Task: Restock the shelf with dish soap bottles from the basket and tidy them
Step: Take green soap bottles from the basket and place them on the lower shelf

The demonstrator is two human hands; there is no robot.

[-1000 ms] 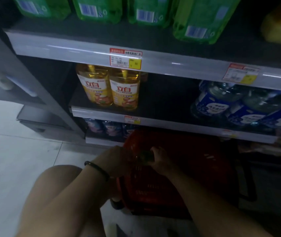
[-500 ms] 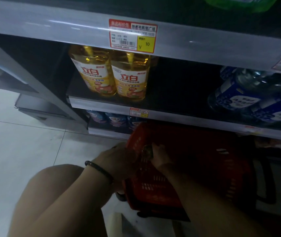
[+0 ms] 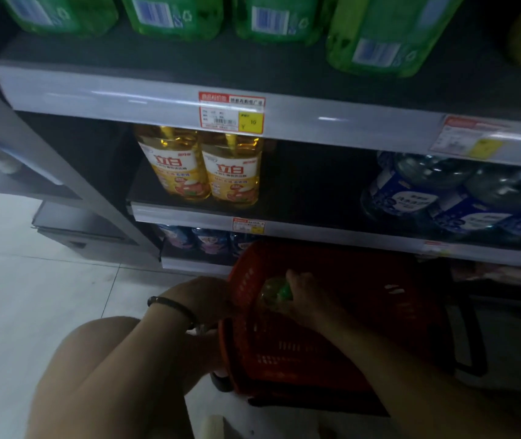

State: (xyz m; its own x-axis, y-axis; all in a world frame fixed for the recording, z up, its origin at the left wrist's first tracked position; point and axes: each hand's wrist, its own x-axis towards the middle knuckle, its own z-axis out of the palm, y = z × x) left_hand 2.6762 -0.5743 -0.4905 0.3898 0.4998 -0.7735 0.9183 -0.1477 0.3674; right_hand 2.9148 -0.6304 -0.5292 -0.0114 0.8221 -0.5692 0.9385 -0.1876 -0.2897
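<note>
A red plastic basket (image 3: 332,350) sits on the floor in front of the shelving. My right hand (image 3: 308,296) is inside it, closed around the top of a dish soap bottle (image 3: 273,291) with a green cap. My left hand (image 3: 200,299), with a dark wristband, rests on the basket's left rim. Two yellow dish soap bottles (image 3: 202,166) stand side by side at the left of the middle shelf (image 3: 322,228). The rest of the basket's inside is too dark to read.
Green bottles (image 3: 173,14) line the top shelf. Blue-labelled clear bottles (image 3: 443,191) fill the right of the middle shelf, with a dark gap between them and the yellow ones. Small packs (image 3: 202,240) sit on the bottom shelf. My bare knee (image 3: 100,375) is at lower left, over pale floor tiles.
The view has tilted up and down, and the green top-shelf bottles show again. My right hand has lifted the bottle's green cap higher inside the basket. The left hand stays at the rim.
</note>
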